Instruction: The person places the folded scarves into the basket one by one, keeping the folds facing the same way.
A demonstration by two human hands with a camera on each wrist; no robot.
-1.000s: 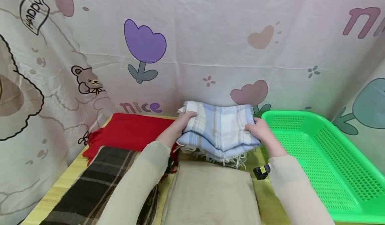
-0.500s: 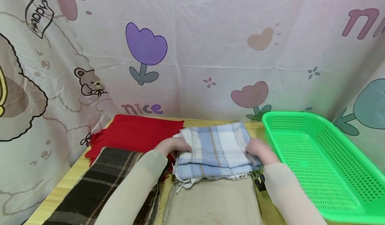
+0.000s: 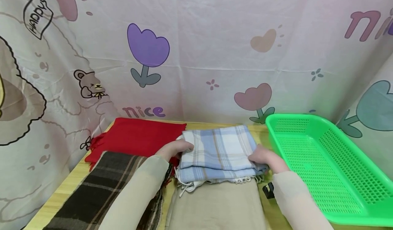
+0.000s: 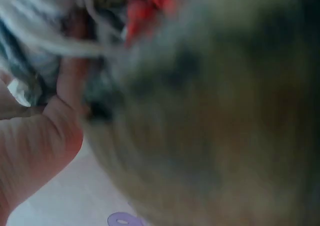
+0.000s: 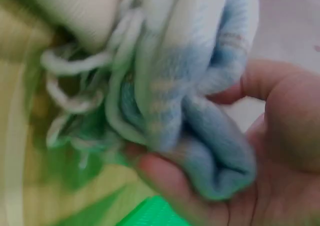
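Note:
A folded blue-and-white plaid scarf [image 3: 219, 148] with white fringe lies behind the beige folded cloth [image 3: 218, 206], its fringed front edge overlapping that cloth. My left hand [image 3: 176, 148] grips the scarf's left side, thumb on top. On the opposite side my right hand [image 3: 265, 156] holds the right edge. In the right wrist view, the fingers [image 5: 165, 178] go under the folded layers [image 5: 195, 111] and the thumb lies over them. The left wrist view is blurred; part of the left hand [image 4: 40, 141] shows beside white fringe, and its fingertips are hidden in the fabric.
A red fringed scarf [image 3: 138, 136] lies at the back left, with a dark brown plaid scarf [image 3: 92, 185] in front of it. To the right stands a green plastic basket [image 3: 310, 175] with perforated walls. A printed curtain [image 3: 196, 52] hangs behind the wooden table [image 3: 69, 185].
The plaid scarf, raised near the curtain a second ago, came down toward me onto the table and beige cloth. Both hands moved down with it; since half a second ago they have barely shifted.

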